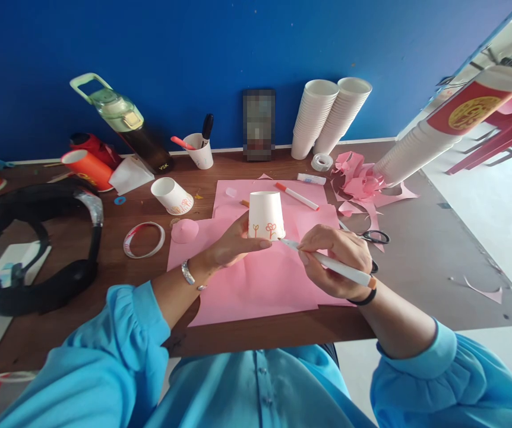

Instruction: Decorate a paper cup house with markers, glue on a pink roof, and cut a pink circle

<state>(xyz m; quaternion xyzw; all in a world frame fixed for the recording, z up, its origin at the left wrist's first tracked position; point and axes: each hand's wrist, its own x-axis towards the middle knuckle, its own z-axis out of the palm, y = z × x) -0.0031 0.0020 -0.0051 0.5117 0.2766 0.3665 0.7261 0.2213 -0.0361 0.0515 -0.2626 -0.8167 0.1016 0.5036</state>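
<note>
My left hand (233, 242) is closed around a white paper cup (265, 211), held upside down over the pink paper (256, 285). Orange and red flowers are drawn along the cup's lower edge. In my right hand (338, 258) is a white marker (345, 270) with an orange end. Its tip is at the cup's lower edge, beside the flowers; whether it touches cannot be made out. A second marker, white with red-orange ends (298, 197), lies on the pink paper behind the cup. Scissors (375, 237) lie partly hidden behind my right hand.
Two stacks of paper cups (313, 119) stand by the blue wall, near a phone (258, 125), a pen cup (201, 153) and a bottle (135, 134). A decorated cup (171, 196) and a tape ring (144, 240) lie left. Pink scraps (358, 175) lie right.
</note>
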